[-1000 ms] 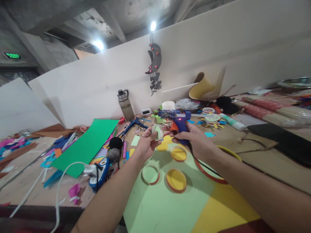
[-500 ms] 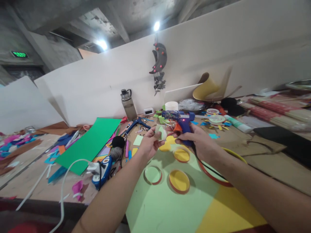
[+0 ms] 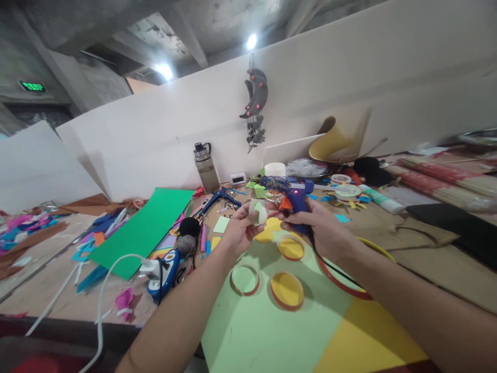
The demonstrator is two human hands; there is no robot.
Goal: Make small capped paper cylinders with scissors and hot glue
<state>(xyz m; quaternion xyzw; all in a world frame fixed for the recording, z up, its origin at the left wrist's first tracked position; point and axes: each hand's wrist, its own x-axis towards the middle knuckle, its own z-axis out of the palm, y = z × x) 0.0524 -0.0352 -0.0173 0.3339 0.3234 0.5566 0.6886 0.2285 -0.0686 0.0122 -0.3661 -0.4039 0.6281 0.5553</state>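
Observation:
My left hand is closed on a small pale ring with a light green patch showing on it, held up above the board. Wrapped round the handle of a blue hot glue gun is my right hand. The gun's red light is lit, and its nozzle end, covered in stringy residue, points left near the ring. Below lie a green-centred ring, a yellow disc-like ring and another yellow one, all on a pale green and yellow board.
Left of the board are a blue power strip, a green sheet and balls of yarn. A water bottle stands behind. To the right lie cardboard, a black sheet and wrapped red-and-white bundles.
Almost nothing differs. Both hands keep the ring and the glue gun in nearly the same place, and the view has shifted very slightly.

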